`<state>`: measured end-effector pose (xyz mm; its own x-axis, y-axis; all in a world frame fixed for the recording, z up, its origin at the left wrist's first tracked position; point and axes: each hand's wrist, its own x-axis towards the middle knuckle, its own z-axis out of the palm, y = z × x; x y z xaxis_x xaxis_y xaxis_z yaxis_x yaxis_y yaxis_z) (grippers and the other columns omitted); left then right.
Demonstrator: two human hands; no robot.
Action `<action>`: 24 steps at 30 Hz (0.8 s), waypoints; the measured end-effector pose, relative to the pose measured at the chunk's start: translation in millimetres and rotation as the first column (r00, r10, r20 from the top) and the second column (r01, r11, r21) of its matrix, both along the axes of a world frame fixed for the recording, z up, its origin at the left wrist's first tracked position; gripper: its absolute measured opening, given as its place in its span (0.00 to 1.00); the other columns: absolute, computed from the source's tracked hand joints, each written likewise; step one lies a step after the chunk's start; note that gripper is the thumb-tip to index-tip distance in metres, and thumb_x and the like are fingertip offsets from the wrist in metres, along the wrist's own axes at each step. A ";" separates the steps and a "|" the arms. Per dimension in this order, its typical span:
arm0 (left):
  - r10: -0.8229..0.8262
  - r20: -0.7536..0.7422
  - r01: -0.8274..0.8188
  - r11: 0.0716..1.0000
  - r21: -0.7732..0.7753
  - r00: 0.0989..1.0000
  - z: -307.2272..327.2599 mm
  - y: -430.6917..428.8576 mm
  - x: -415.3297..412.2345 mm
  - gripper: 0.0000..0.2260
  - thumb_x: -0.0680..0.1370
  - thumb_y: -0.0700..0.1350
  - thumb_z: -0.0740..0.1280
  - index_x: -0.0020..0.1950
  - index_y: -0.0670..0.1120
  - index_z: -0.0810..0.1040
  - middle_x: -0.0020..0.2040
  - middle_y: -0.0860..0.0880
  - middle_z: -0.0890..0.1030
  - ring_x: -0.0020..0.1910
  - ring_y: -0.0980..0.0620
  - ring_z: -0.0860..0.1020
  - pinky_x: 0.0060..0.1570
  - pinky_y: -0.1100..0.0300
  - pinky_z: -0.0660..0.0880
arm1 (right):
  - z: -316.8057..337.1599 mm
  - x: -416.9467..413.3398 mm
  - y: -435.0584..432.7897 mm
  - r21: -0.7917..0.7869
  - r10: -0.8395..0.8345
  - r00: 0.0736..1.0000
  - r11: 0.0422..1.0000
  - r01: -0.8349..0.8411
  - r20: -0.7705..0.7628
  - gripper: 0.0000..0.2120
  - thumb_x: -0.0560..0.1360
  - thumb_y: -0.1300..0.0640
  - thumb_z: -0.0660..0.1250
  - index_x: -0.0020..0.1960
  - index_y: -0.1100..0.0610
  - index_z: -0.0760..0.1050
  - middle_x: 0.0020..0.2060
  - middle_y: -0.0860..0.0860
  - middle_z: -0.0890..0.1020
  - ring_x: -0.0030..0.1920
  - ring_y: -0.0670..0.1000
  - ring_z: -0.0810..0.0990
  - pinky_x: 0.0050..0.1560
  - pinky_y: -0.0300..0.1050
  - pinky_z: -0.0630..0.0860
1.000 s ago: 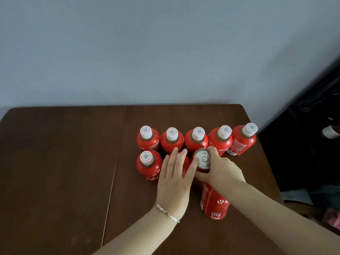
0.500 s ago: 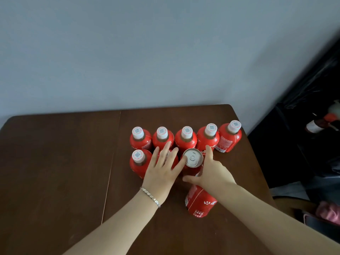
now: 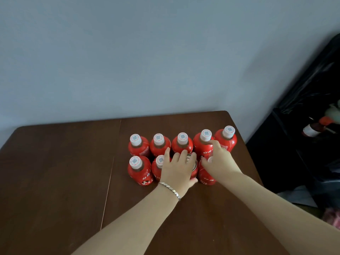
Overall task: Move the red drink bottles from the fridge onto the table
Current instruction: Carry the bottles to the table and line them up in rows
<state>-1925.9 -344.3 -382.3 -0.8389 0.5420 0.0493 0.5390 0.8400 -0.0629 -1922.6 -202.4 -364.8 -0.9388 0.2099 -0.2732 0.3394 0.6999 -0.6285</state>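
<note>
Surface: a dark brown wooden table [image 3: 55, 172] with a seam running front to back, its far edge against the wall.
Room: a plain pale grey-blue wall [image 3: 128, 61] stands behind. To your right is a dark recess draped in black plastic sheeting [image 3: 312, 80], where a small dark bottle with a white label [image 3: 311, 130] shows blurred. A pink object [image 3: 331, 217] at the lower right edge is too blurred to name.
Back row: five red drink bottles with white caps [image 3: 182, 142] stand upright, side by side, on the table's right half.
Front row: just before them, from the left, come a free-standing red bottle [image 3: 140, 172], a second red bottle [image 3: 156, 168] half hidden under your fingers, a red can with a silver top [image 3: 194, 172], and a fourth red bottle [image 3: 207, 174].
Left hand: your left hand [image 3: 177, 168], a silver bracelet [image 3: 171, 189] on its wrist, lies with straight, spread fingers across the can's top and the second bottle's cap, thumb down the can's side. It is released, not clenched.
Right hand: your right hand [image 3: 219, 161] covers the fourth bottle's cap, its forefinger touching a back-row bottle's shoulder. You cannot tell whether it grasps.
Contents: hidden by the opaque red sleeves.
Writing: each visible cap carries a square, code-like print. The white lettering on the sleeves is too small to read.
</note>
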 end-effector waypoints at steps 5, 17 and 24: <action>-0.056 0.000 0.056 0.998 0.005 0.998 -1.2 2.9 -14.2 0.30 0.64 0.55 0.75 0.63 0.47 0.74 0.54 0.46 0.78 0.50 0.47 0.78 0.61 0.50 0.71 | 17.0 -10.0 25.4 0.260 0.069 0.997 0.962 -0.077 0.039 0.18 0.74 0.45 0.62 0.61 0.51 0.68 0.49 0.50 0.78 0.46 0.52 0.79 0.41 0.44 0.75; 0.013 -0.058 -0.006 0.992 0.122 0.998 -11.3 0.5 -3.2 0.33 0.53 0.55 0.81 0.56 0.48 0.81 0.51 0.48 0.82 0.45 0.50 0.82 0.48 0.55 0.79 | 16.1 -89.0 22.4 0.408 0.477 0.845 0.740 -0.534 0.242 0.15 0.76 0.54 0.62 0.62 0.52 0.73 0.58 0.54 0.74 0.59 0.57 0.75 0.52 0.50 0.72; 0.028 -0.008 -0.024 0.938 0.347 1.000 2.4 11.9 -5.5 0.22 0.64 0.48 0.73 0.56 0.45 0.78 0.56 0.46 0.79 0.56 0.46 0.78 0.57 0.51 0.74 | 17.8 -80.2 24.6 0.380 0.508 0.818 0.724 -0.576 0.271 0.17 0.76 0.56 0.63 0.65 0.53 0.70 0.60 0.54 0.74 0.59 0.57 0.74 0.56 0.50 0.73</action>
<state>-1931.4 -332.4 -379.9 -0.8507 0.4674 0.2405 0.5176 0.8246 0.2283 -2002.8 -177.8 -347.0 -0.8876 -0.1974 -0.4161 -0.1233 0.9724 -0.1982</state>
